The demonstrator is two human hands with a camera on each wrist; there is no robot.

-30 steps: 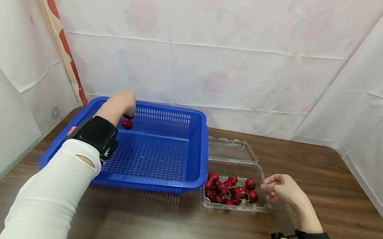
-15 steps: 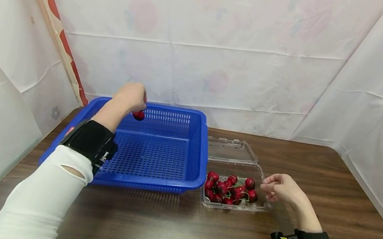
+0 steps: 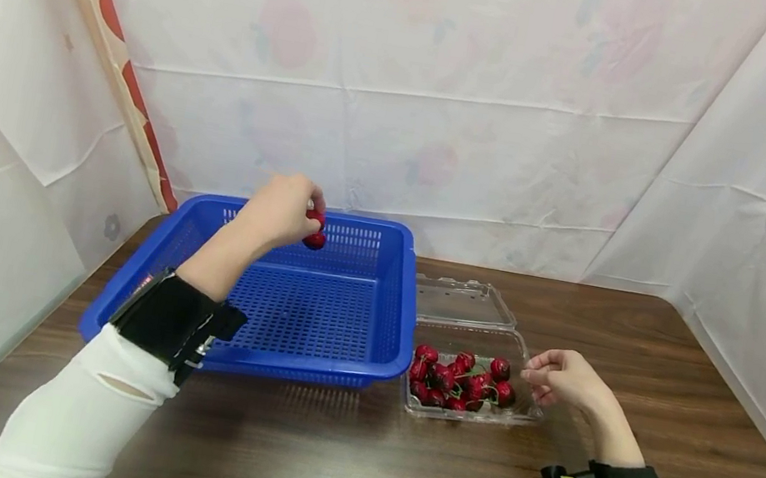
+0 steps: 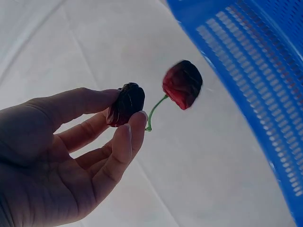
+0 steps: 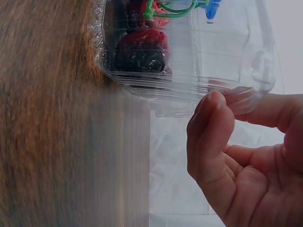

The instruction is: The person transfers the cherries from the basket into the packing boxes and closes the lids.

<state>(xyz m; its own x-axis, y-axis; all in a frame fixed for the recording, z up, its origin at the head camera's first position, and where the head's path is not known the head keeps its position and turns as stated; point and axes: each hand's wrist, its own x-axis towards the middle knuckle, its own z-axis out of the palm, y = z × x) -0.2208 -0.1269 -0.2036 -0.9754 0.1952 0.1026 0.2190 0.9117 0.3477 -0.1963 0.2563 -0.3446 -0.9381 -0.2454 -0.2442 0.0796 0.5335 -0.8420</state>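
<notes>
My left hand (image 3: pixel 281 209) is raised over the back part of the blue basket (image 3: pixel 409 311). Between its thumb and fingertips it pinches a dark red cherry (image 4: pixel 126 105). A second cherry (image 4: pixel 182 85) dangles beside it on a joined green stem (image 4: pixel 155 111). At the right, my right hand (image 3: pixel 568 378) holds the side rim of a clear plastic box (image 3: pixel 524 415) with thumb and fingers. Several red cherries (image 3: pixel 454 378) with green stems lie in that box. In the right wrist view, the thumb is partly behind the clear wall (image 5: pixel 180 87).
The box's hinged lid (image 3: pixel 464 302) lies folded back behind it, on the brown wooden table (image 3: pixel 330 467). The basket stands directly left of the box. White patterned sheets (image 3: pixel 445 97) rise behind the table and at both sides.
My left hand has risen from low in the basket's back left and moved right, carrying the two joined cherries. My right hand and the box have stayed still.
</notes>
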